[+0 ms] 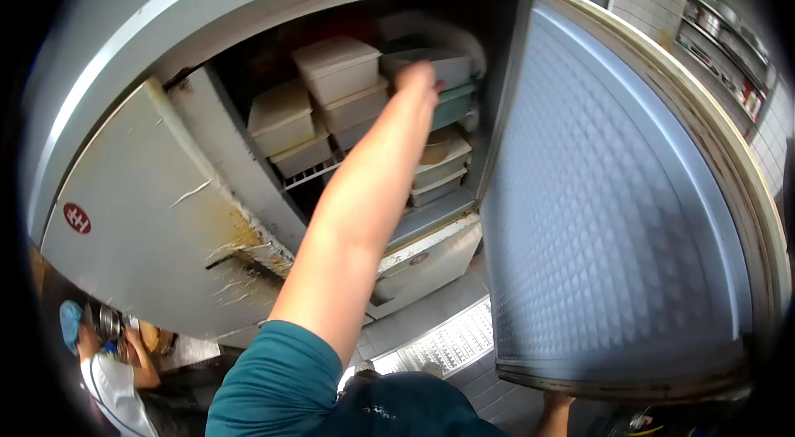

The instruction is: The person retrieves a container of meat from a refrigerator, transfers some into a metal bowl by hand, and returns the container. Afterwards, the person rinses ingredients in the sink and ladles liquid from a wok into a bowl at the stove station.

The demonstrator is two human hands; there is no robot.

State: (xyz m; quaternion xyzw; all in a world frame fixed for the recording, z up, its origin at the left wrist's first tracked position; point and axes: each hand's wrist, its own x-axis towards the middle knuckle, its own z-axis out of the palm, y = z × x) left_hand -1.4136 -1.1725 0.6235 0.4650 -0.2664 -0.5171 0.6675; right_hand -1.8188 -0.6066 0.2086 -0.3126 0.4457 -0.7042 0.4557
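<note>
My left hand (418,83) reaches into the open refrigerator compartment and is at a grey container (451,66) on the upper right stack. Motion blurs its fingers, so their grip is unclear. Below that container sits a greenish one (452,110). Left of the hand are stacked white lidded boxes (338,69) and another lidded box (281,116). At the lower edge of the open door (613,189) is my right hand (557,399), mostly hidden by the door, with its fingers out of sight.
A closed, worn refrigerator door (157,213) stands at left. Beyond it, at lower left, a person in a white top (116,391) handles items. More containers (439,168) sit low in the compartment. A metal floor grate (447,342) lies below; a wall shelf (725,52) is at far right.
</note>
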